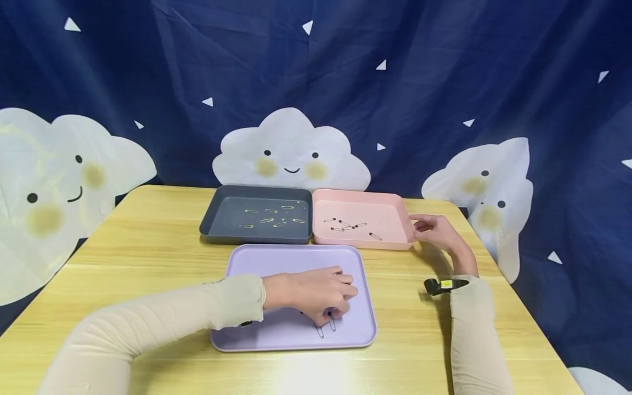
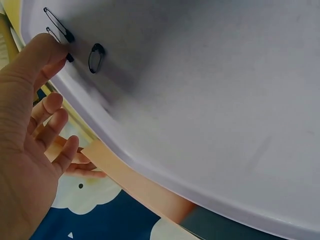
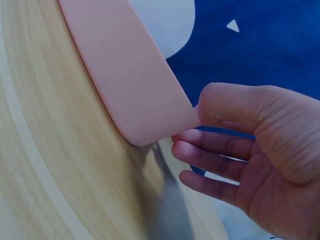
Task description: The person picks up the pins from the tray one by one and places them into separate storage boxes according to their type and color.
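Observation:
My left hand (image 1: 321,291) reaches over the lilac tray (image 1: 296,343), its fingers curled downward. Thumb and forefinger pinch a black safety pin (image 1: 332,322) at its head end; the thumb covers its middle in the left wrist view. Another black safety pin (image 2: 59,25) lies right beside the thumb, and a third safety pin (image 2: 96,58) lies a little apart on the tray. At the right end of the pink tray (image 1: 362,201), my right hand (image 1: 436,230) pinches the rim near the corner between thumb and forefinger (image 3: 185,136), the other fingers held loosely below.
Several black safety pins (image 1: 348,225) lie in the pink tray. Left of it, touching, stands a dark grey tray (image 1: 227,214) with several gold safety pins (image 1: 266,220). All three trays sit on a wooden table (image 1: 163,241); a blue cloud-patterned curtain (image 1: 276,66) hangs behind.

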`<state>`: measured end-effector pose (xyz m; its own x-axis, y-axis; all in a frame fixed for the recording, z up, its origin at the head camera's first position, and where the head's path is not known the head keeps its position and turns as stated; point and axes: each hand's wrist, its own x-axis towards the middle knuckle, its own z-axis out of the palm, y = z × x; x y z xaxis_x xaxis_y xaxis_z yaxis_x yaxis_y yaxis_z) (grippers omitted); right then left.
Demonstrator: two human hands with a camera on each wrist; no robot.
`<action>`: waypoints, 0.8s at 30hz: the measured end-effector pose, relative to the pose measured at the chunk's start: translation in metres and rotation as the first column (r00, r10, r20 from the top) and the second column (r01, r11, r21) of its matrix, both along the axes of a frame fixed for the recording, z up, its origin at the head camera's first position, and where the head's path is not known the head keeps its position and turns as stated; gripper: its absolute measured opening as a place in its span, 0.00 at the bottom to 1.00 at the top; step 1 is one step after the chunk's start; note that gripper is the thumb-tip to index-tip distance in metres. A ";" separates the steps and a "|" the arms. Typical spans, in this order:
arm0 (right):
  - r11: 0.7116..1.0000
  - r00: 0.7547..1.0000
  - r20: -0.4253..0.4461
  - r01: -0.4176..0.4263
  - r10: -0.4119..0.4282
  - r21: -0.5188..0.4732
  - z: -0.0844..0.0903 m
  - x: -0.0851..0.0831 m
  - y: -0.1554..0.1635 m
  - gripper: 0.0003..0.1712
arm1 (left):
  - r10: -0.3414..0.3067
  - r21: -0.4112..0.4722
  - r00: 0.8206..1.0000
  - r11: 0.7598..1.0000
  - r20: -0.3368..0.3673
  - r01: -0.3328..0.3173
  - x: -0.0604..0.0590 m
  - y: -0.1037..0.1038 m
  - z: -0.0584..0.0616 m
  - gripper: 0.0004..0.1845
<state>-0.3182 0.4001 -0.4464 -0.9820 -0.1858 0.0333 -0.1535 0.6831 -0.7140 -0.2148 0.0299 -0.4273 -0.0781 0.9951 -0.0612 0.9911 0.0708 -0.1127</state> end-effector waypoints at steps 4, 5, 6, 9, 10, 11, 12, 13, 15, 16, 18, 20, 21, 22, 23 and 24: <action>1.000 1.000 -0.001 -0.002 0.002 0.002 0.000 0.000 -0.001 0.31 | 0.014 -0.001 1.000 1.000 0.006 -0.014 -0.002 0.001 -0.001 0.06; 1.000 1.000 -0.001 -0.002 0.002 0.005 0.001 0.001 -0.001 0.31 | 0.017 -0.002 1.000 1.000 0.003 -0.017 -0.003 0.001 -0.001 0.06; 1.000 1.000 0.000 -0.002 0.002 0.007 0.001 0.001 -0.001 0.31 | 0.020 -0.002 1.000 1.000 0.001 -0.020 -0.004 0.001 -0.001 0.06; 1.000 1.000 0.002 0.002 -0.002 0.011 0.002 0.001 -0.002 0.31 | 0.027 0.004 1.000 1.000 -0.006 -0.027 -0.006 0.002 -0.003 0.06; 1.000 1.000 0.003 0.003 -0.003 0.011 0.002 0.001 -0.002 0.32 | 0.030 0.008 1.000 1.000 -0.004 -0.030 -0.007 0.002 -0.003 0.07; 1.000 1.000 0.004 0.004 -0.004 0.011 0.001 0.001 -0.001 0.32 | 0.032 0.012 0.999 0.999 -0.003 -0.032 -0.007 0.002 -0.004 0.07; 1.000 1.000 0.006 0.005 -0.005 0.008 0.001 0.001 -0.001 0.32 | 0.034 0.017 0.999 0.999 -0.003 -0.034 -0.008 0.002 -0.004 0.07; 1.000 1.000 0.008 0.006 -0.006 0.007 0.001 0.000 -0.001 0.32 | 0.035 0.021 0.999 0.999 -0.003 -0.035 -0.008 0.002 -0.005 0.08; 1.000 1.000 0.011 0.006 -0.006 0.011 0.001 -0.001 -0.001 0.32 | 0.039 0.031 0.999 0.999 0.000 -0.039 -0.009 0.001 -0.006 0.08; 1.000 1.000 0.012 0.008 -0.008 0.013 0.001 -0.001 -0.001 0.32 | 0.039 0.038 0.999 0.999 -0.003 -0.039 -0.009 0.001 -0.007 0.08; 1.000 1.000 0.011 0.008 -0.008 0.014 0.001 0.000 -0.001 0.32 | 0.044 0.046 0.999 0.998 -0.005 -0.044 -0.010 0.001 -0.008 0.08; 1.000 1.000 0.008 0.005 -0.006 0.012 0.002 0.001 -0.002 0.32 | 0.053 0.055 0.999 0.997 -0.004 -0.052 -0.011 0.000 -0.009 0.08; 1.000 1.000 0.008 0.005 -0.005 0.009 0.002 0.001 -0.003 0.31 | 0.056 0.061 0.998 0.997 -0.005 -0.055 -0.012 0.000 -0.010 0.08; 1.000 1.000 0.009 0.008 -0.008 0.003 0.002 0.002 -0.003 0.31 | 0.059 0.065 0.998 0.996 -0.006 -0.058 -0.012 0.000 -0.011 0.08; 1.000 1.000 0.010 0.007 -0.007 0.000 0.002 0.002 -0.003 0.31 | 0.062 0.069 0.998 0.996 -0.006 -0.062 -0.013 0.000 -0.012 0.08; 1.000 1.000 0.014 0.010 -0.010 -0.001 0.002 0.002 -0.003 0.32 | 0.063 0.077 0.998 0.995 -0.006 -0.062 -0.013 0.000 -0.013 0.08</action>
<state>-0.3158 0.3974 -0.4445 -0.9841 -0.1764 0.0202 -0.1373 0.6837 -0.7167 -0.2279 0.0299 -0.4400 -0.1407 0.9899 0.0156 0.9835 0.1415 -0.1129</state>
